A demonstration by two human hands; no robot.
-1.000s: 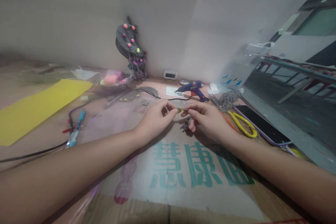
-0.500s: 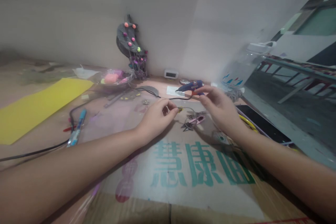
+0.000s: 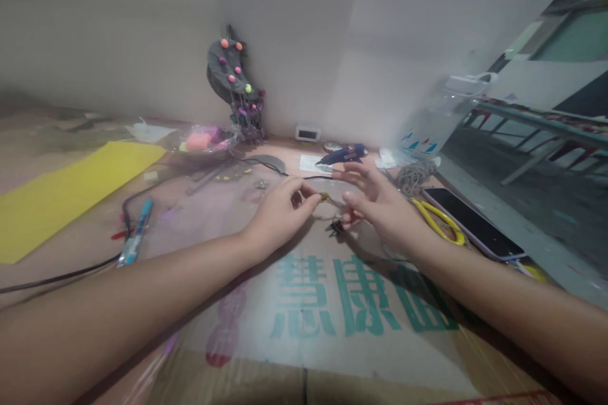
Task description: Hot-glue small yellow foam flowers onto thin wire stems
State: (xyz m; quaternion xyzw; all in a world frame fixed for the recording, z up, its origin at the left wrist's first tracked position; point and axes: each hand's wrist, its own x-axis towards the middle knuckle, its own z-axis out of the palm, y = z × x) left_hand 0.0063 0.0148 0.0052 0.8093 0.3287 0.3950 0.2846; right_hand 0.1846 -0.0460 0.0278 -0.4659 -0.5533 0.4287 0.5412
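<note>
In front of the glue gun [image 3: 342,155], the left hand [image 3: 286,205] pinched a small yellow piece [image 3: 324,197] with cord [image 3: 334,202]; the right hand [image 3: 377,199] hung with thumb and forefinger parted; cord-handling seemed underway, the next move needing a steady pinch.

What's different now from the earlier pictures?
The bare right hand opened its pinch, swung off rightward, then came back left toward the bare left hand, thumb and fingers apart. The left hand still pinches the small yellow piece. The dark blue plastic glue gun stayed put.
</note>
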